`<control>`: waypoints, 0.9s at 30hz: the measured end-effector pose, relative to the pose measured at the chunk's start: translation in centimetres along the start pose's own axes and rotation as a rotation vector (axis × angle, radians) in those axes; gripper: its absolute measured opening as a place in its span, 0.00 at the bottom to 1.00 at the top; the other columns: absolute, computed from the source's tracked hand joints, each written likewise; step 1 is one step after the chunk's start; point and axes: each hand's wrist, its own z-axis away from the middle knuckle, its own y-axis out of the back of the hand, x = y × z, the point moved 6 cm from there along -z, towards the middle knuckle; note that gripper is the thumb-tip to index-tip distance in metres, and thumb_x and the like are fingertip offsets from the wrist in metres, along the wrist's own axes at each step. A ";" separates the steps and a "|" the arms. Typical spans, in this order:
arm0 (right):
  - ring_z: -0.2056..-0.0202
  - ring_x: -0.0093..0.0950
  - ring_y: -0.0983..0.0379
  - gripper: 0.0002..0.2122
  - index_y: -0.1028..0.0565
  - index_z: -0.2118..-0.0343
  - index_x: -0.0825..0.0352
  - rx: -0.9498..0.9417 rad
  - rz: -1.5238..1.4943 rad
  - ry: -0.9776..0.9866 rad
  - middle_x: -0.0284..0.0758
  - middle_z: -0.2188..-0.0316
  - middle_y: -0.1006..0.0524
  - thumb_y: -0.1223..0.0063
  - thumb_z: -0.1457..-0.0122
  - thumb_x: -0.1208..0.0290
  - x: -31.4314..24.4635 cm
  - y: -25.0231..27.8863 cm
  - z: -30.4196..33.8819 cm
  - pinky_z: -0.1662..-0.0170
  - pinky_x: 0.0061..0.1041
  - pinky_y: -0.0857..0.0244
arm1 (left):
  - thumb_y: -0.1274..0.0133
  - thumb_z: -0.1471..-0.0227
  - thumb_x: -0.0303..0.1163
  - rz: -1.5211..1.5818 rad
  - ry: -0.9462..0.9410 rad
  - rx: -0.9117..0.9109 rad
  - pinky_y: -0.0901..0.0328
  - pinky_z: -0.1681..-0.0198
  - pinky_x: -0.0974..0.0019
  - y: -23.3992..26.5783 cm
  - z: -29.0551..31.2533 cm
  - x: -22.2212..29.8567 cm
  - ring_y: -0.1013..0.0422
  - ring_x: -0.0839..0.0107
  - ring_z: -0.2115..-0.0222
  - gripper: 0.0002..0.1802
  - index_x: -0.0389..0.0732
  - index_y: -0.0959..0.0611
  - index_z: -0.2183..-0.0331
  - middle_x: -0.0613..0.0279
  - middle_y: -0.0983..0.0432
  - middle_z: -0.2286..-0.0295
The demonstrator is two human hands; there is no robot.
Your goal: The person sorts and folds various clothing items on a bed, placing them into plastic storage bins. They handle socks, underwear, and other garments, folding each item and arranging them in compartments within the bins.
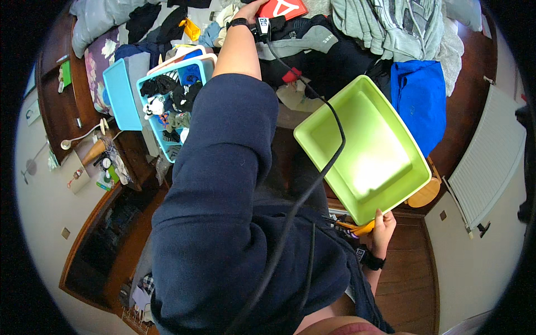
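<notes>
My right hand (383, 228) pinches the near rim of a light-green plastic bin (374, 145), which tilts with its bare inside toward me. My left arm stretches far forward over the clothes. At the top edge, my left hand (249, 10) is partly cut off, and its fingers cannot be made out. Beside it lies a flat red item (283, 8) with a white mark. Grey and black clothing (312, 42) lies just below that item.
Left of my arm stands a light-blue bin (140, 92) of socks and small garments, with a blue lid (121, 95) beside it. A grey garment (385, 28) and blue cloth (419, 106) lie at right. A black cable (340, 131) crosses before the green bin. A radiator (487, 153) hangs right.
</notes>
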 end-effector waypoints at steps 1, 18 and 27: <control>0.71 0.16 0.33 0.06 0.26 0.69 0.74 0.006 0.028 -0.002 0.28 0.72 0.24 0.53 0.40 0.76 0.0 0.1 -0.1 0.65 0.18 0.39 | 0.45 0.53 0.44 0.024 -0.002 -0.001 0.31 0.57 0.57 0.0 -0.1 0.1 0.27 0.58 0.60 0.25 0.38 0.23 0.56 0.51 0.24 0.61; 0.74 0.14 0.36 0.07 0.28 0.73 0.72 0.018 0.066 0.046 0.27 0.74 0.26 0.54 0.39 0.76 -2.1 -2.5 0.9 0.69 0.17 0.41 | 0.48 0.47 0.38 0.122 -0.142 -0.292 0.31 0.58 0.61 -2.7 8.8 17.8 0.27 0.62 0.61 0.19 0.36 0.24 0.57 0.55 0.24 0.61; 0.72 0.16 0.31 0.07 0.25 0.67 0.74 0.031 -0.015 0.050 0.30 0.72 0.23 0.55 0.40 0.76 -0.8 -4.2 2.3 0.66 0.17 0.37 | 0.47 0.50 0.34 -0.868 -0.534 -0.040 0.31 0.63 0.65 -1.0 26.8 22.2 0.25 0.60 0.66 0.15 0.32 0.22 0.64 0.51 0.23 0.67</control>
